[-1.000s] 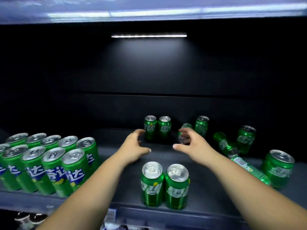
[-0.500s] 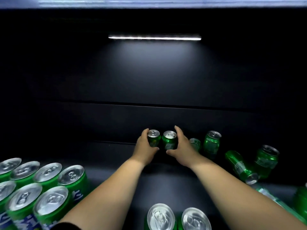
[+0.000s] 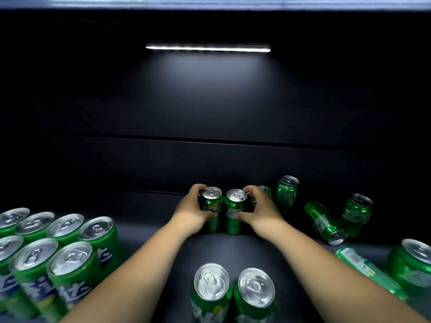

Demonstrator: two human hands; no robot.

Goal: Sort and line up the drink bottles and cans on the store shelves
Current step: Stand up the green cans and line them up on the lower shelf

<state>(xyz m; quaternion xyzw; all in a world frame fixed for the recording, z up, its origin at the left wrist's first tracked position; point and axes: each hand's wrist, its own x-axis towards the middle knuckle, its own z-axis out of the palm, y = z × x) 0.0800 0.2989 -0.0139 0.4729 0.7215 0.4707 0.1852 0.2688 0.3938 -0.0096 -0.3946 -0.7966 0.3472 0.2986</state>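
Two upright green cans stand side by side deep on the dark shelf (image 3: 149, 231). My left hand (image 3: 191, 212) grips the left can (image 3: 211, 201), fingers curled round its left side. My right hand (image 3: 258, 210) grips the right can (image 3: 234, 213) from the right. Two more green cans (image 3: 233, 294) stand as a pair at the shelf's front, between my forearms.
Several green cans with blue labels (image 3: 53, 257) stand in rows at the left. To the right an upright can (image 3: 286, 194) stands near the back, another can lies tipped (image 3: 323, 222), one leans (image 3: 356, 213), and a can lies flat (image 3: 363, 269) beside an upright one (image 3: 412, 264).
Both hands reached deeper into the shelf and closed round the back pair of cans. The pair now sits nearer to me than half a second ago, and the view has tilted down.
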